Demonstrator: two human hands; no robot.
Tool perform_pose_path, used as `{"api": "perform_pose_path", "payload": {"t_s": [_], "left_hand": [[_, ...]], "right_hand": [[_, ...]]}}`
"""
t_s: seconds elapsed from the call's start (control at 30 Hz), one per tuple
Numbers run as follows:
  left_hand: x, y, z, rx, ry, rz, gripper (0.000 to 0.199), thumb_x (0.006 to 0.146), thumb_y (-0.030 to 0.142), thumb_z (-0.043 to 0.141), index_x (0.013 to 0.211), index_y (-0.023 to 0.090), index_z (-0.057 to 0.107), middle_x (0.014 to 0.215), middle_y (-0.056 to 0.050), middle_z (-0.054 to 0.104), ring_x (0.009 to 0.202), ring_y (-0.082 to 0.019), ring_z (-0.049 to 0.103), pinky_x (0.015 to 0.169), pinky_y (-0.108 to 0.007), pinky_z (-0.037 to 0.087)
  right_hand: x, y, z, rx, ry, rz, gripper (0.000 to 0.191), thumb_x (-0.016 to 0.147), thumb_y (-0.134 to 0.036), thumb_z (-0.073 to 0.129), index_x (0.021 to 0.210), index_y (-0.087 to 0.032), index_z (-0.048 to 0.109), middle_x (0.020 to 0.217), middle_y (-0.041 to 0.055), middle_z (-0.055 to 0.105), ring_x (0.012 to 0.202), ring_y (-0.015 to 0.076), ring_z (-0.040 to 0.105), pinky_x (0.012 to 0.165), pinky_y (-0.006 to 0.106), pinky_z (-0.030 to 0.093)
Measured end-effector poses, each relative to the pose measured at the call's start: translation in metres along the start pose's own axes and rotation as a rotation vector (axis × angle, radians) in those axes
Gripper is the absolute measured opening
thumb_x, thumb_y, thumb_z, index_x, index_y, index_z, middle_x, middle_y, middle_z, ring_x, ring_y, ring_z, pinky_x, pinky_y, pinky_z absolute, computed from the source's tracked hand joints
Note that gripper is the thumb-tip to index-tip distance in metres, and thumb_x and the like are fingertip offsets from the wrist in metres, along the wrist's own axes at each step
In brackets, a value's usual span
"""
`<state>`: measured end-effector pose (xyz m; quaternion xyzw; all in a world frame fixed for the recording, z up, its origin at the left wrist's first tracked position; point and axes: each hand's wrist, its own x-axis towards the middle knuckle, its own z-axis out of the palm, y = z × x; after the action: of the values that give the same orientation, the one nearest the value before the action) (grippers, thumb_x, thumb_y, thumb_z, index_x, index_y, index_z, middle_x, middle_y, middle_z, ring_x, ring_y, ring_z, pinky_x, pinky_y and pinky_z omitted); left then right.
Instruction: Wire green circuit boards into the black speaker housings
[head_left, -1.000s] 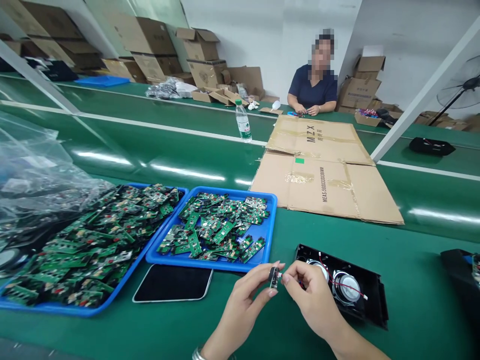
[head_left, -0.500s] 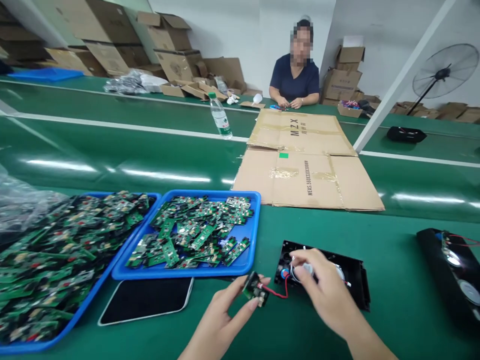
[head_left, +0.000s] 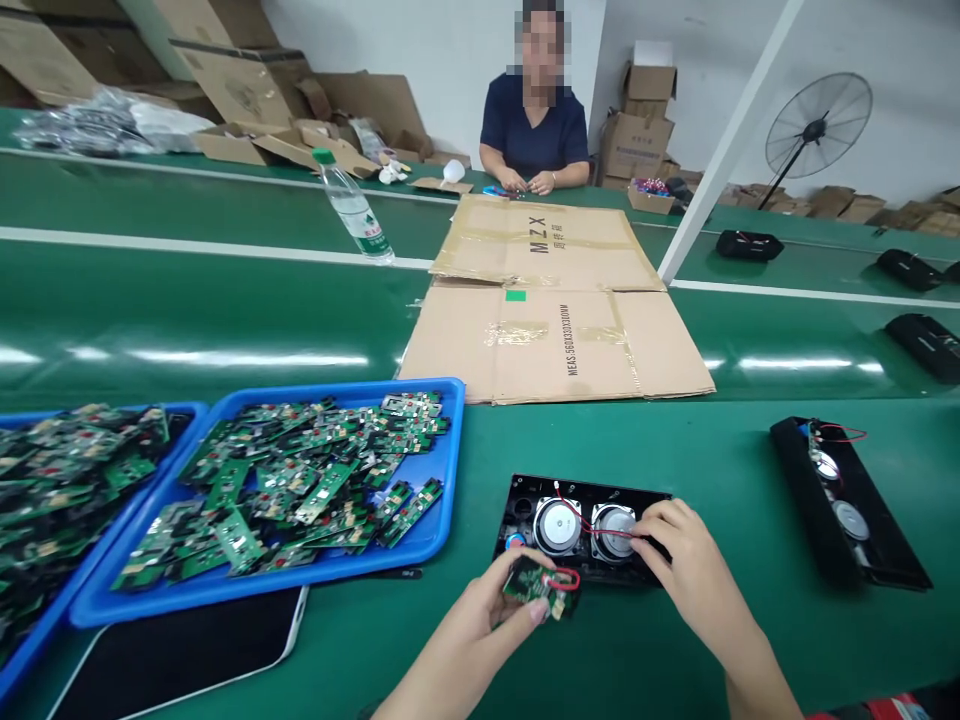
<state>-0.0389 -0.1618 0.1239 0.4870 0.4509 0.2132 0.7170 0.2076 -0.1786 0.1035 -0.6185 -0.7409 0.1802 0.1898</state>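
My left hand (head_left: pixel 491 625) pinches a small green circuit board (head_left: pixel 529 580), and a loop of red wire curls over its face. Just beyond it lies a black speaker housing (head_left: pixel 592 572) with two round silver speakers (head_left: pixel 558 524) and a blue round part at its left end. My right hand (head_left: pixel 694 560) is over the housing's right end, thumb and fingers closed on the end of a red wire (head_left: pixel 596 531) that runs across both speakers. The connector at that wire's end is hidden by the fingers.
A blue tray (head_left: pixel 454 470) heaped with circuit boards stands left, overlapping a phone (head_left: pixel 187 650); another full tray (head_left: pixel 150 480) is beside it. Flattened cardboard (head_left: pixel 555 340) lies ahead. A second speaker housing (head_left: pixel 847 510) sits right. A bottle (head_left: pixel 356 210) and a person (head_left: pixel 534 130) are across.
My right hand has moved from the left speaker to the housing's right end and now grips a red wire. The board in my left hand has turned. The view has swung right.
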Motion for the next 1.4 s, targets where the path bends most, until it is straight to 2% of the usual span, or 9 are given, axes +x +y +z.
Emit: {"api": "perform_pose_path", "payload": {"t_s": [0.13, 0.3, 0.43, 0.6, 0.67, 0.93, 1.1, 1.27, 1.4], "left_hand": [[0.013, 0.010, 0.013, -0.004, 0.177, 0.017, 0.030, 0.082, 0.036, 0.055, 0.108, 0.022, 0.052, 0.099, -0.005, 0.068, 0.083, -0.021, 0.067, 0.074, -0.030, 0.053], [0.020, 0.017, 0.020, 0.193, 0.333, 0.087, 0.025, 0.082, 0.034, 0.054, 0.104, 0.024, 0.054, 0.084, -0.002, 0.072, 0.066, -0.020, 0.067, 0.050, -0.023, 0.048], [0.025, 0.017, 0.019, 0.315, 0.333, 0.068, 0.026, 0.084, 0.034, 0.049, 0.107, 0.023, 0.055, 0.061, 0.003, 0.068, 0.040, -0.016, 0.056, 0.037, -0.022, 0.035], [0.031, 0.014, 0.015, 0.261, 0.289, 0.110, 0.025, 0.084, 0.032, 0.049, 0.107, 0.024, 0.054, 0.074, 0.001, 0.070, 0.067, -0.020, 0.066, 0.059, -0.026, 0.050], [0.032, 0.013, 0.014, 0.258, 0.277, 0.122, 0.024, 0.084, 0.032, 0.049, 0.106, 0.025, 0.055, 0.071, 0.002, 0.068, 0.069, -0.020, 0.066, 0.064, -0.028, 0.052], [0.033, 0.012, 0.015, 0.280, 0.257, 0.139, 0.023, 0.084, 0.028, 0.049, 0.104, 0.026, 0.057, 0.072, 0.001, 0.066, 0.068, -0.020, 0.064, 0.064, -0.028, 0.053], [0.032, 0.013, 0.015, 0.299, 0.278, 0.160, 0.019, 0.081, 0.028, 0.052, 0.096, 0.024, 0.063, 0.070, -0.001, 0.069, 0.066, -0.022, 0.067, 0.060, -0.028, 0.053], [0.033, 0.013, 0.016, 0.302, 0.325, 0.199, 0.018, 0.078, 0.027, 0.055, 0.092, 0.023, 0.066, 0.067, -0.001, 0.071, 0.062, -0.022, 0.067, 0.055, -0.027, 0.052], [0.034, 0.016, 0.017, 0.313, 0.296, 0.201, 0.016, 0.078, 0.026, 0.055, 0.089, 0.023, 0.067, 0.070, -0.002, 0.072, 0.063, -0.023, 0.068, 0.056, -0.027, 0.052]], "right_hand": [[0.006, -0.005, 0.000, 0.094, -0.021, -0.009, 0.016, 0.092, -0.026, 0.044, 0.098, -0.022, 0.058, 0.098, 0.0059, 0.060, 0.089, 0.0205, 0.056, 0.072, 0.033, 0.048], [0.004, 0.000, -0.003, 0.032, -0.013, 0.088, 0.013, 0.085, -0.028, 0.055, 0.095, -0.020, 0.060, 0.084, 0.0060, 0.061, 0.079, 0.0232, 0.056, 0.066, 0.036, 0.048], [0.005, -0.006, -0.003, 0.346, -0.127, 0.064, 0.014, 0.085, -0.023, 0.056, 0.098, -0.023, 0.062, 0.090, 0.0039, 0.062, 0.079, 0.0182, 0.059, 0.067, 0.030, 0.050], [0.014, -0.014, 0.007, 0.526, -0.086, -0.046, 0.019, 0.089, -0.019, 0.048, 0.091, -0.023, 0.067, 0.086, 0.0039, 0.064, 0.083, 0.0181, 0.059, 0.072, 0.031, 0.049], [0.019, -0.017, 0.012, 0.540, -0.049, -0.080, 0.022, 0.091, -0.020, 0.045, 0.087, -0.023, 0.067, 0.090, 0.0049, 0.063, 0.086, 0.0184, 0.058, 0.072, 0.031, 0.048], [0.030, -0.034, 0.033, 0.448, 0.038, -0.052, 0.015, 0.088, -0.020, 0.051, 0.077, -0.019, 0.061, 0.069, 0.0010, 0.058, 0.067, 0.0151, 0.051, 0.061, 0.028, 0.041], [0.029, -0.034, 0.042, 0.361, 0.161, -0.124, 0.019, 0.088, -0.020, 0.046, 0.075, -0.018, 0.060, 0.068, 0.0022, 0.058, 0.064, 0.0144, 0.050, 0.059, 0.028, 0.040], [0.026, -0.031, 0.047, 0.321, 0.165, -0.188, 0.019, 0.090, -0.019, 0.045, 0.077, -0.018, 0.060, 0.070, 0.0026, 0.058, 0.065, 0.0145, 0.050, 0.062, 0.029, 0.041], [0.024, -0.031, 0.049, 0.188, 0.156, -0.257, 0.024, 0.092, -0.016, 0.040, 0.079, -0.018, 0.060, 0.073, 0.0046, 0.058, 0.067, 0.0155, 0.049, 0.062, 0.030, 0.039]]}}
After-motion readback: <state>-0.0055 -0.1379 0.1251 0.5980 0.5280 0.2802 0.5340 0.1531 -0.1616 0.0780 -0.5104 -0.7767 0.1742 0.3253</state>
